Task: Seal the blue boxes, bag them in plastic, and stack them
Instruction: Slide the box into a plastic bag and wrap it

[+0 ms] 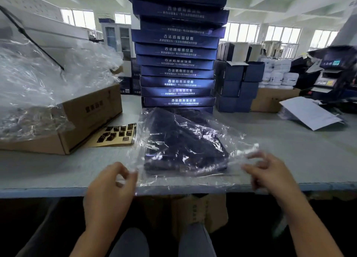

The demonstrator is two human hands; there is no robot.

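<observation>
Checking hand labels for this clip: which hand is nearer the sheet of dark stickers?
Left. The left hand pinches the plastic bag at its near-left edge, just in front of the sticker sheet; the right hand is at the bag's right side, across the blue box.

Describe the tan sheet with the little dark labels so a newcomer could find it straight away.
Start at the tall stack of blue boxes mid-table. Left of its base, between the cardboard carton and the plastic-bagged box, lies a flat tan sheet. It alone carries rows of small dark labels.
</observation>
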